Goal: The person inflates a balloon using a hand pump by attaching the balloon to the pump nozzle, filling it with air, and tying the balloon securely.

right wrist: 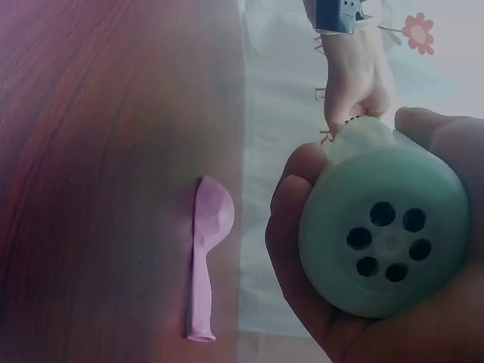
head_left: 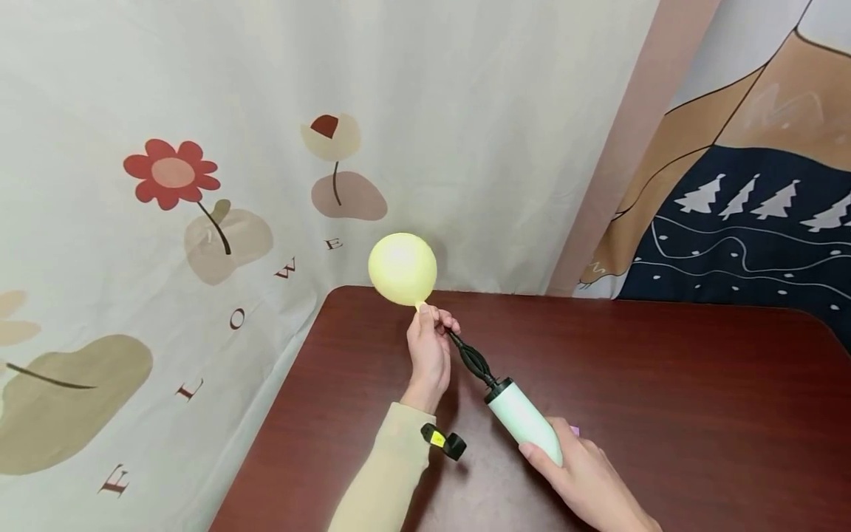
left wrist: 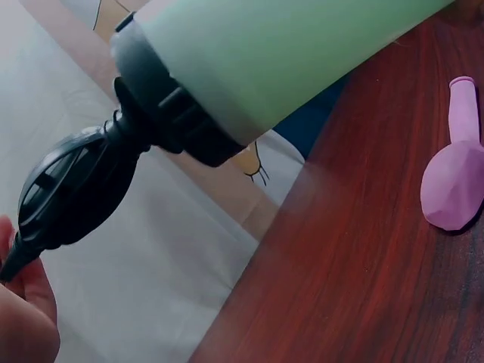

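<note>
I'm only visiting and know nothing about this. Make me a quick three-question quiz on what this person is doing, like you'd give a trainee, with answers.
1. Which hand is wrapped around the green body of the pump? A) left; B) right; C) neither.
2. True or false: the pink balloon on the table is as full as the yellow balloon.
3. Which part of the yellow balloon does the left hand pinch?

Key: 1. B, the right hand. 2. False; it lies limp. 3. Its neck.

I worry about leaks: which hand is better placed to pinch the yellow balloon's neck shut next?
Probably the left hand: it holds the yellow balloon by its neck, while the right hand grips the pump, farther from the balloon.
</note>
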The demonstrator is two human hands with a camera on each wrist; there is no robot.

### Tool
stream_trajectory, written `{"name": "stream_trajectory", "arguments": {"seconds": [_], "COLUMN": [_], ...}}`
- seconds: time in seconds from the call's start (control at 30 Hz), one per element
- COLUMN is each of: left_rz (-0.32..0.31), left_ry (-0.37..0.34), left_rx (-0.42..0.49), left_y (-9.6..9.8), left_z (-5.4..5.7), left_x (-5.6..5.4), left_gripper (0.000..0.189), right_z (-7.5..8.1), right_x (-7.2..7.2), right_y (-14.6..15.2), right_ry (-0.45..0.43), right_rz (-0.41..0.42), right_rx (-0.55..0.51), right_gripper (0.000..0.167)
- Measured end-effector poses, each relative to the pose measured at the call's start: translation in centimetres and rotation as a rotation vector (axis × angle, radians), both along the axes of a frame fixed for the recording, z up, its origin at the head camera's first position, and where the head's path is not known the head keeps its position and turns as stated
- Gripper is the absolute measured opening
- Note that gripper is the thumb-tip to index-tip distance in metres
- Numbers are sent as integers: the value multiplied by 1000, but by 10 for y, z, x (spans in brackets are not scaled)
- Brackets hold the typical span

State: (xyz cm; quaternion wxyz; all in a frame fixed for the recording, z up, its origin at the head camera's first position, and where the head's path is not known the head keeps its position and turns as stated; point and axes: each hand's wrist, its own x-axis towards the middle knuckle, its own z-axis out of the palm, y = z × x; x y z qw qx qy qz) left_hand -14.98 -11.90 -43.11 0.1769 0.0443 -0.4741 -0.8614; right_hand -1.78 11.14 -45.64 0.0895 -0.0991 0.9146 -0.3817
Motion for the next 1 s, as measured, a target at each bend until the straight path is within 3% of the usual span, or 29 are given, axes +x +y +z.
{"name": "stream_trajectory", "arguments": {"seconds": [0.23,0.4,0.67,0.9,1.0], "left_rz": [37,72,38,-9,-19], "left_ry": [-56,-69,-126,-144,-163], "left_rx": [-74,-60,-74,-105,-118], "left_y": [-3,-10,-16,-14,-12], "left_z": [-1,-3,-15,-21,-23], "left_x": [-2,-1,7,11,13], "left_gripper": [37,37,34,32,32], "right_z": [3,3,-3,-6,-10], "right_x": [0,0,-4,-24,-30], "right_y": [7,19,67,130,152], "right_ry": [-97,-106,73,-102,-116], "right_rz": [-38,-58,-126,-159,-176], "right_rx": [-21,-44,62,204,221], "right_gripper": [60,58,57,83,79]}}
